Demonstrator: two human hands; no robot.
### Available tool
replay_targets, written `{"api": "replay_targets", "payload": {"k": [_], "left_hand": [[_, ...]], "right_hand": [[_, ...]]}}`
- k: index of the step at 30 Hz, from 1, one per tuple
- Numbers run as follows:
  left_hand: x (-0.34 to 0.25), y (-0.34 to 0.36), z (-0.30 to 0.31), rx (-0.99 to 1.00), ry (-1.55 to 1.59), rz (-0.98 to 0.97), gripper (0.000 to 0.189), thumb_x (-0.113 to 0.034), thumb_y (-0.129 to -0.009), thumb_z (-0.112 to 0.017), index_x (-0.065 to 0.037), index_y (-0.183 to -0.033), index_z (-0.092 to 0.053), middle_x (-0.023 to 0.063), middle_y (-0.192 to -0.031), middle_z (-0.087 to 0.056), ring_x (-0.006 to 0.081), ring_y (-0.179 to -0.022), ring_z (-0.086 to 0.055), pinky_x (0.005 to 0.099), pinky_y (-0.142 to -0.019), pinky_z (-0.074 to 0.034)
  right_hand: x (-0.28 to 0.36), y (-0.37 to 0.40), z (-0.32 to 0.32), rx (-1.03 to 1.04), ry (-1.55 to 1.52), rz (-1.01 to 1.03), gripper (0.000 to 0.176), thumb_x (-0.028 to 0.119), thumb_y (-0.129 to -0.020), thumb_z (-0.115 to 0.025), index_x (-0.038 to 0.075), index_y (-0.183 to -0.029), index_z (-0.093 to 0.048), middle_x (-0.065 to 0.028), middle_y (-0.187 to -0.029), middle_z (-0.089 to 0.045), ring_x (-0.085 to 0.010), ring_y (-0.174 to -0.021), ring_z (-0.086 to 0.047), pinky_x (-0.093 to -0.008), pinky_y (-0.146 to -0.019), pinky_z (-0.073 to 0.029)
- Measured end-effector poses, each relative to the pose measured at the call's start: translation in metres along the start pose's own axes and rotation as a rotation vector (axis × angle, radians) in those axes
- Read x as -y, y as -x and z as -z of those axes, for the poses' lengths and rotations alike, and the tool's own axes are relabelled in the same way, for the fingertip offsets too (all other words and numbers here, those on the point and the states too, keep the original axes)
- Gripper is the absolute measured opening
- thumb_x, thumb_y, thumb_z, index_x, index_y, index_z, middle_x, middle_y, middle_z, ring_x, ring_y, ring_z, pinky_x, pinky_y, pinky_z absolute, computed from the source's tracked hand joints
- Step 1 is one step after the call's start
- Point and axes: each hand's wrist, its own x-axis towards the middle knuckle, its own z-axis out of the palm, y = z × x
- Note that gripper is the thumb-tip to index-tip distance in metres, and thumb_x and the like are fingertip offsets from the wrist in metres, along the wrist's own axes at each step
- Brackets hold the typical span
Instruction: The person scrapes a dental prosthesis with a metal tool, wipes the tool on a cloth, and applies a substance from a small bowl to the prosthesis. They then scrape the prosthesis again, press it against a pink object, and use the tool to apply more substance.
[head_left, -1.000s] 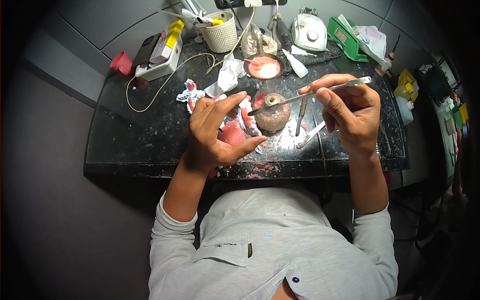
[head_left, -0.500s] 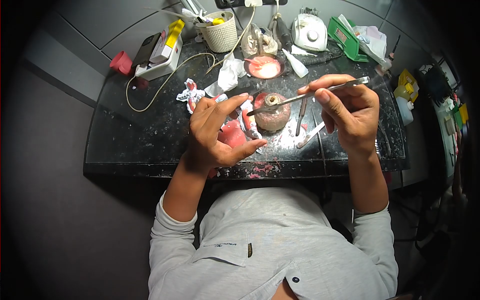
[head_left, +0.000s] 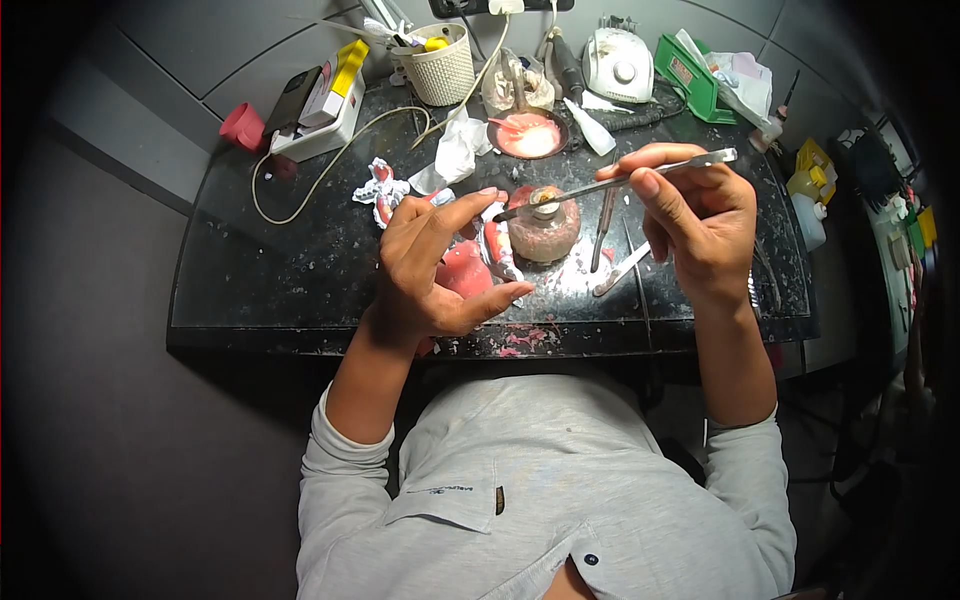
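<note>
Across my desk [head_left: 290, 290], work looks underway: my left fingers [head_left: 447, 215] stand apart beside the red-and-white piece [head_left: 497, 240], grip unclear; my right fingers [head_left: 650, 184] clamp a metal tool [head_left: 590, 188] over the round burner [head_left: 545, 238]. I can't tell what's finished or left.

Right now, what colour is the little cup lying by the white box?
The cup is pinkish red; it shows best in the head view.

Red cup [head_left: 243, 127] near white tray [head_left: 322, 140]; woven basket [head_left: 441, 75] upright; green bin [head_left: 690, 82] beside white unit [head_left: 607, 78].
</note>
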Motion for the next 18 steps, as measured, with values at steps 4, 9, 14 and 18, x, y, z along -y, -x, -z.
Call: {"api": "replay_targets", "payload": {"k": [4, 9, 14, 18], "left_hand": [[-0.0003, 0.0007, -0.0007, -0.007, 0.016, 0.007, 0.070, -0.047, -0.066, -0.089, 0.003, -0.110, -0.068, 0.0105, -0.106, -0.072, 0.0234, -0.076, -0.058, 0.0332, -0.070, -0.045], [0.0006, 0.0021, -0.0006, -0.007, 0.023, 0.014, 0.071, -0.048, -0.066, -0.089, 0.003, -0.111, -0.068, 0.0108, -0.106, -0.072, 0.0233, -0.077, -0.058, 0.0333, -0.070, -0.045], [0.0008, 0.0003, -0.0009, -0.021, 0.020, -0.015, 0.070, -0.048, -0.067, -0.088, 0.004, -0.111, -0.068, 0.0108, -0.106, -0.072, 0.0229, -0.076, -0.058, 0.0331, -0.070, -0.045], [-0.0013, -0.0009, 0.0006, -0.009, 0.020, -0.008, 0.070, -0.047, -0.068, -0.088, 0.004, -0.112, -0.067, 0.0103, -0.106, -0.073, 0.0224, -0.077, -0.058, 0.0326, -0.070, -0.045]], "right_hand": [[-0.0004, -0.0005, 0.0012, -0.002, -0.006, 0.003, 0.015, 0.007, -0.096, -0.067, -0.005, -0.104, -0.069, -0.0128, -0.094, -0.075, -0.0009, -0.051, -0.051, -0.0155, -0.042, -0.036], [-0.0011, -0.0002, 0.0023, -0.011, 0.000, 0.001, 0.015, 0.007, -0.096, -0.067, -0.005, -0.104, -0.069, -0.0122, -0.094, -0.075, -0.0007, -0.051, -0.050, -0.0154, -0.042, -0.036], [-0.0008, -0.0003, 0.0016, -0.003, -0.025, -0.002, 0.015, 0.007, -0.096, -0.067, -0.005, -0.104, -0.069, -0.0125, -0.094, -0.075, -0.0008, -0.050, -0.050, -0.0155, -0.042, -0.036], [-0.0020, -0.0008, 0.0029, -0.019, 0.002, 0.010, 0.015, 0.007, -0.096, -0.067, -0.005, -0.105, -0.069, -0.0129, -0.093, -0.075, -0.0012, -0.050, -0.051, -0.0157, -0.041, -0.037]]}}
